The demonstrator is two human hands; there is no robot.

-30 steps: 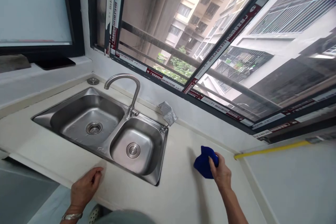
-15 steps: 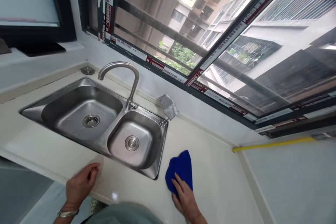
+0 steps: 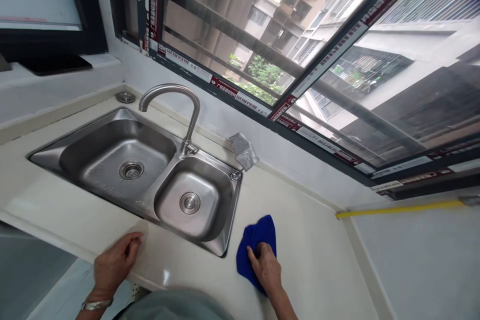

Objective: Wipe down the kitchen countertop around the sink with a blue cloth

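A blue cloth (image 3: 250, 257) lies on the pale countertop, right of the double sink. On top of it rests my right hand (image 3: 267, 266), fingers bent and thumb drawn in, gripping the fabric. The cloth rises in folds around the fingertips. My left hand (image 3: 115, 263) leans on the counter's front edge, below the sink, its fingers curled in with nothing visible in them. A metal bracelet (image 3: 96, 304) circles that wrist. Nearest to both hands is the smaller sink basin (image 3: 204, 185).
The larger basin (image 3: 108, 180) holds some water drops. A curved faucet (image 3: 195, 115) stands behind the divider. A crumpled grey piece (image 3: 244, 152) sits at the sink's back right corner. A yellow pipe (image 3: 405, 209) runs along the right wall, below the window frame (image 3: 296, 132).
My right hand has shifted slightly up and right on the cloth, and its fingers have gone from lying flat to bent into the fabric. My left hand stays put.
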